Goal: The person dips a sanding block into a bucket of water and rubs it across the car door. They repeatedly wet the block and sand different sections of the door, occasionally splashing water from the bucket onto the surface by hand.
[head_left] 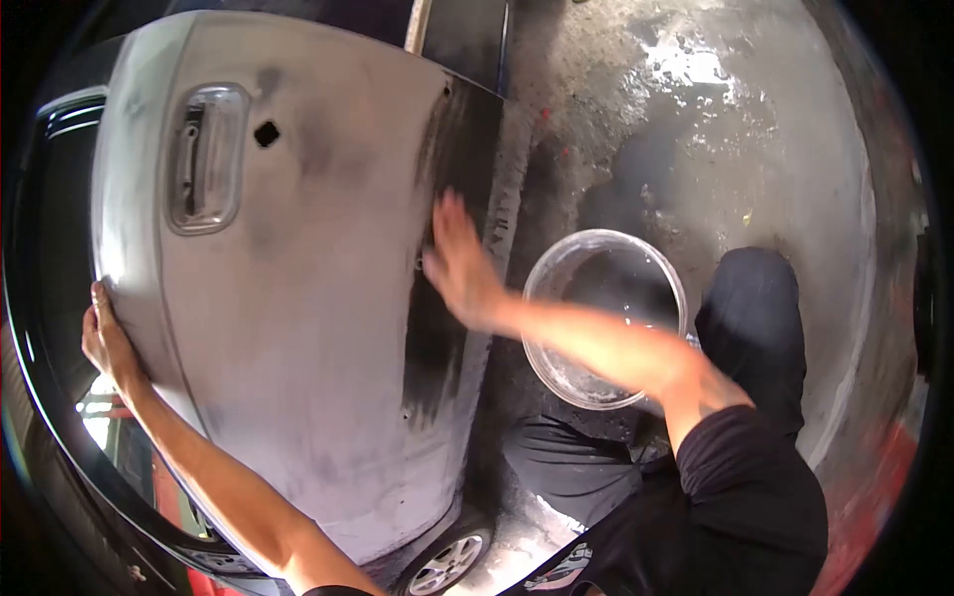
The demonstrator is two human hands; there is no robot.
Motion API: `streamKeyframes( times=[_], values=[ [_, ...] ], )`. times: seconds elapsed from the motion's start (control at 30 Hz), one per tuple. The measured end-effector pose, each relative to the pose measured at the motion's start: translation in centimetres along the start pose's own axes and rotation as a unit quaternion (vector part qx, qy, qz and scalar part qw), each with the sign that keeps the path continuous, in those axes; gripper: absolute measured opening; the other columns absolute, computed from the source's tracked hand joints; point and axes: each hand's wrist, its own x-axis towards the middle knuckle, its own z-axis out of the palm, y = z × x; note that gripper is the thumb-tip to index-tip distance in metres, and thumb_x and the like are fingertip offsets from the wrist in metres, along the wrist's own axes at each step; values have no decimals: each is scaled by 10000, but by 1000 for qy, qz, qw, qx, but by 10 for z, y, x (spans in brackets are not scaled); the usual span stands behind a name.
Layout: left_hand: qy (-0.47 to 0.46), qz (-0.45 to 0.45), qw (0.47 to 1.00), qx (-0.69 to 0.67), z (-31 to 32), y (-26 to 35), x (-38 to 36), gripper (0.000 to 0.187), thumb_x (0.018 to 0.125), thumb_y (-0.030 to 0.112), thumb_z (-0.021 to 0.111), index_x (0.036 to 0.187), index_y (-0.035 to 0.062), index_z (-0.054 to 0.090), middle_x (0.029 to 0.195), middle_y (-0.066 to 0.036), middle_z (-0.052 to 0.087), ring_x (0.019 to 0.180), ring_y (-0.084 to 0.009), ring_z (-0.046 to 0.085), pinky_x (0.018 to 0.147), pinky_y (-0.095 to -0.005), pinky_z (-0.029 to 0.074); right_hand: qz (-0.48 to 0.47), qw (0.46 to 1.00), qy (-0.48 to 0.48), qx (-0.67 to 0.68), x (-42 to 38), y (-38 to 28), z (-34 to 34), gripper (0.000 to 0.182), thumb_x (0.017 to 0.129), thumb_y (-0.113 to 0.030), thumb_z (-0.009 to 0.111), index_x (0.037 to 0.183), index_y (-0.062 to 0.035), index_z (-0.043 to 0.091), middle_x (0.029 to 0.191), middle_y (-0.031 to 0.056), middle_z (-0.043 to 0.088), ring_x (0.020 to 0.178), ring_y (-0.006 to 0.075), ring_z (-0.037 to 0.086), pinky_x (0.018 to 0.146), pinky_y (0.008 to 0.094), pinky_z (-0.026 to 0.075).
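Observation:
A car door (318, 268) with a patchy, matte grey surface fills the left half of the view. My right hand (462, 263) is stretched out over the dark strip (432, 363) along its lower part, slightly blurred. Nothing shows in its fingers, though the underside of the palm is hidden. At the door's window-side edge, my left hand (107, 338) rests with fingers extended on the rim. Toward the upper left of the panel sits a recessed door handle (206, 159), with a diamond-shaped hole (266, 134) beside it.
Under my right forearm, a round bucket (681, 288) stands on the wet concrete floor (765, 149). My bent knee (760, 288) is just right of it. A wheel (449, 564) shows at the bottom, and the dark window frame (45, 377) curves along the left.

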Motion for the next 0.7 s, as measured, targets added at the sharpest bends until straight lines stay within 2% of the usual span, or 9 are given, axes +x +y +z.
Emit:
streamKeyframes(
  times=[0.07, 0.13, 0.23, 0.33, 0.43, 0.5, 0.53, 0.63, 0.7],
  values=[
    [-18, -31, 999, -5, -2, -1, 0, 646, 940, 595, 660, 1054, -36, 744, 875, -97, 711, 798, -172, 616, 750, -317, 498, 43, 989, 141, 12, 97, 33, -33, 719, 1083, -360, 425, 1590, 76, 161, 1661, 319, 84, 1559, 442, 63, 1275, 490, 100],
    [-15, -33, 999, -9, 1, -2, -2, 644, 938, 596, 662, 1040, -35, 744, 857, -89, 704, 785, -165, 608, 742, -314, 494, 125, 975, 169, 74, 159, 59, -61, 700, 1093, -370, 398, 1572, 100, 196, 1643, 341, 128, 1553, 443, 94, 1273, 480, 125],
    [-3, -27, 1000, 7, -4, 7, -5, 630, 936, 593, 667, 1014, -28, 744, 828, -70, 691, 763, -152, 592, 728, -308, 487, 67, 984, 165, 20, 90, 29, -20, 708, 1093, -336, 407, 1570, 121, 150, 1652, 340, 74, 1549, 462, 83, 1275, 484, 110],
    [10, -19, 1000, 16, -3, 12, -7, 611, 937, 586, 669, 996, -17, 746, 818, -55, 684, 752, -147, 585, 721, -307, 480, -13, 999, -2, 29, -59, -18, 31, 768, 1056, -281, 493, 1586, 100, 87, 1666, 323, 2, 1546, 488, 61, 1252, 564, 123],
    [-11, -26, 999, -15, -1, 4, -3, 634, 938, 597, 659, 1016, -26, 747, 822, -64, 689, 756, -151, 594, 723, -314, 483, 6, 996, 84, -10, 20, 1, -1, 702, 1081, -268, 433, 1601, 65, 98, 1668, 320, -2, 1564, 439, 26, 1265, 532, 80],
    [-2, -17, 1000, -4, 1, 4, -3, 633, 941, 595, 656, 1020, -26, 749, 828, -65, 695, 756, -148, 596, 723, -313, 484, 59, 988, 142, -11, 115, 42, -44, 717, 1096, -369, 378, 1564, 129, 160, 1651, 343, 72, 1551, 459, 73, 1273, 484, 116],
    [12, -12, 1000, 1, 1, 4, -3, 631, 944, 593, 652, 1023, -25, 751, 835, -66, 701, 756, -145, 598, 723, -312, 486, 23, 988, 139, -69, 151, 75, -57, 715, 1098, -378, 365, 1545, 152, 190, 1640, 355, 101, 1543, 471, 99, 1273, 464, 141],
    [2, -17, 1000, 9, -3, 7, -5, 633, 948, 596, 641, 1019, -22, 758, 845, -70, 709, 750, -150, 600, 726, -319, 487, 59, 986, 153, -7, 127, 52, -49, 708, 1094, -355, 386, 1554, 139, 173, 1643, 354, 87, 1544, 473, 95, 1269, 491, 149],
    [6, -18, 1000, 25, -3, 8, -5, 630, 945, 598, 641, 1015, -15, 764, 842, -67, 709, 753, -154, 599, 728, -325, 486, 39, 990, 135, 7, 15, 11, 7, 731, 1071, -307, 448, 1571, 120, 129, 1644, 360, 66, 1536, 503, 81, 1255, 542, 151]
  ],
)
